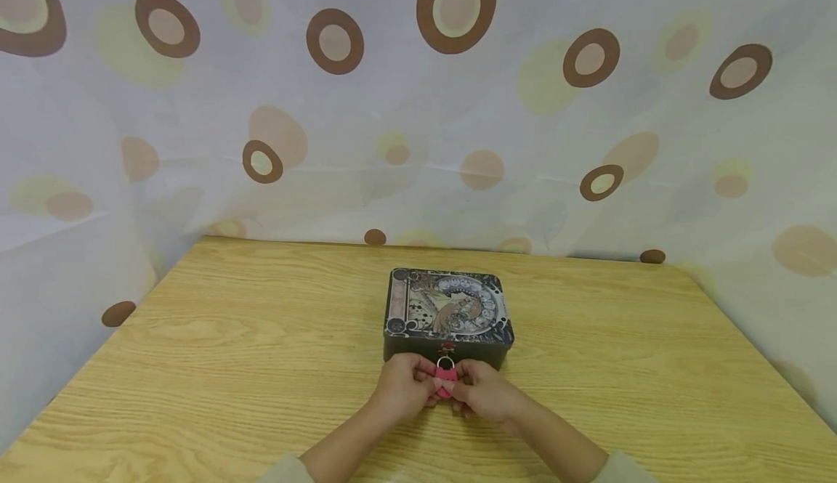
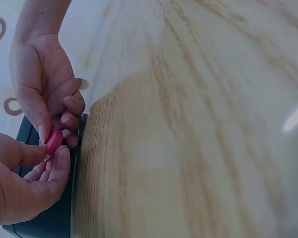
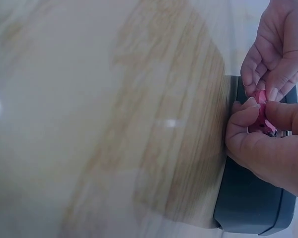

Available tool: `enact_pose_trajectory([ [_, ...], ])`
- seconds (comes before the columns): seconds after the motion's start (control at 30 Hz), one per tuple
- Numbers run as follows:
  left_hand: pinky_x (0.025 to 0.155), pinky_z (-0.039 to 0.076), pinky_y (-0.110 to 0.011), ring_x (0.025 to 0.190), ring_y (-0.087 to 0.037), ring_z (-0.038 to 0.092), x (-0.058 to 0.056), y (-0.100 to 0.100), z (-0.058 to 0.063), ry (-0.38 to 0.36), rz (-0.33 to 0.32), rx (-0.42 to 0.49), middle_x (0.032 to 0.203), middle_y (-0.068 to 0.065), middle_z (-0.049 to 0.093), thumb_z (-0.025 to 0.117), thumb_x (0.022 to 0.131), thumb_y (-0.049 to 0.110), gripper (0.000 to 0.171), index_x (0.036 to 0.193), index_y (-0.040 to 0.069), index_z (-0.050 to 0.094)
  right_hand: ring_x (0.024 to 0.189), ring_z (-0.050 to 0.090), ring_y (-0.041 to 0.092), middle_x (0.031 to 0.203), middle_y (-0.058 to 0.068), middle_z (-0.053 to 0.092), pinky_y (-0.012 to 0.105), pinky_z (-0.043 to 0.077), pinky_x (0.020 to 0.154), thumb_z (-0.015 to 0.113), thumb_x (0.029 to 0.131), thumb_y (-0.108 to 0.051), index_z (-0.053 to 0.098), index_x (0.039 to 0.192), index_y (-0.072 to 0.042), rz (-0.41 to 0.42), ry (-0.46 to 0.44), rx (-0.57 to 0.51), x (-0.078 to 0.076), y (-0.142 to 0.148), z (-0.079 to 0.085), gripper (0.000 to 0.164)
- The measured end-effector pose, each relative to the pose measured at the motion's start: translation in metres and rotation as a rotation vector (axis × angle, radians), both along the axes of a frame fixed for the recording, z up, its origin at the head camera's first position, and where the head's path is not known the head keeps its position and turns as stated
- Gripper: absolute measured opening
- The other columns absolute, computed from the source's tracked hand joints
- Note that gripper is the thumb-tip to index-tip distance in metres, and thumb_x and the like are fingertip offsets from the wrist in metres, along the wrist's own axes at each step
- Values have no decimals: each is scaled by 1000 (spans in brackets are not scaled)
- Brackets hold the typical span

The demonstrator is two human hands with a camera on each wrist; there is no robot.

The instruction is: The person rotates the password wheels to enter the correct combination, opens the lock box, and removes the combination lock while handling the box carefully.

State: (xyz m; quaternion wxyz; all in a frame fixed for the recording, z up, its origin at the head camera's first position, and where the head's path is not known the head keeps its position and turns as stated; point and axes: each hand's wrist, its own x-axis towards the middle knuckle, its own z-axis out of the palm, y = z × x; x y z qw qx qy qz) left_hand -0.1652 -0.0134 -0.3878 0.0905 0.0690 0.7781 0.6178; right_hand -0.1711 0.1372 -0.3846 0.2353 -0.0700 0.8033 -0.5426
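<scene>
A pink padlock with a metal shackle hangs at the front of a dark tin box with a printed picture on its lid. My left hand pinches the padlock from the left, thumb on its face. From the other side my right hand pinches it too, the two thumbs nearly meeting. In the left wrist view the padlock shows edge-on between the fingers of both hands. The right wrist view has the padlock partly covered by fingers. Whether the shackle is locked, I cannot tell.
The box stands on a wood-grain table, near its middle. Behind and at both sides hangs a pale curtain with brown and yellow circles. A small red and metal clasp sits on the box front above the padlock.
</scene>
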Motion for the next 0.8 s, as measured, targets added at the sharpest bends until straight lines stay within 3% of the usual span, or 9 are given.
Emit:
enact_pose_trajectory([
  [0.8,52,56,-26,56,-11,59,1,1,1,26,-3,-9,67,-17,63,57,79,-12,5,83,-15,60,62,46,12,70,1,48,20,36,52,46,93,-5,51,91,5,44,1,42,-2,2,6,11],
])
